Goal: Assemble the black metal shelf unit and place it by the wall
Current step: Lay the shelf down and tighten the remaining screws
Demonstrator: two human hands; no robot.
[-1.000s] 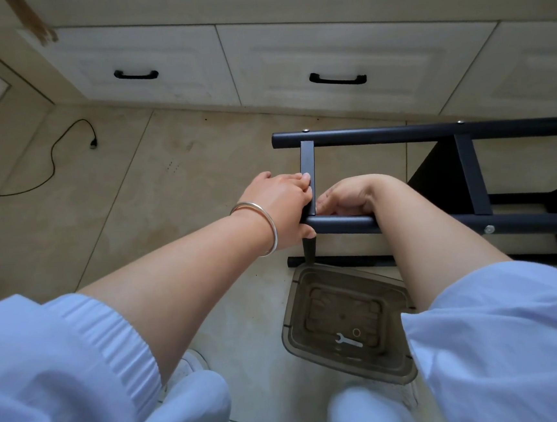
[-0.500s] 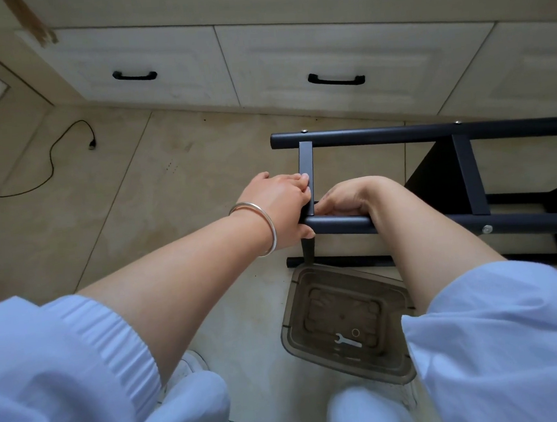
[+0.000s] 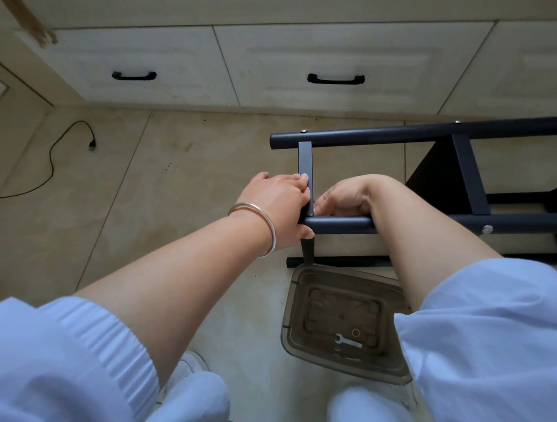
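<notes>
Right hand: the right hand (image 3: 343, 198) now shows its fingertips (image 3: 319, 208) pinched against the foot of the short crossbar (image 3: 307, 178); a second ago they lay curled out of sight over the near rail (image 3: 339, 224).
Left hand: the left hand (image 3: 280, 207) sits a touch lower on the same corner, its grip unchanged.
Shelf frame: no shift beyond slight camera drift.

Bare floor tiles (image 3: 130, 223) left — shelf frame (image 3: 398, 138) and tray (image 3: 344, 323) crowd right.
</notes>
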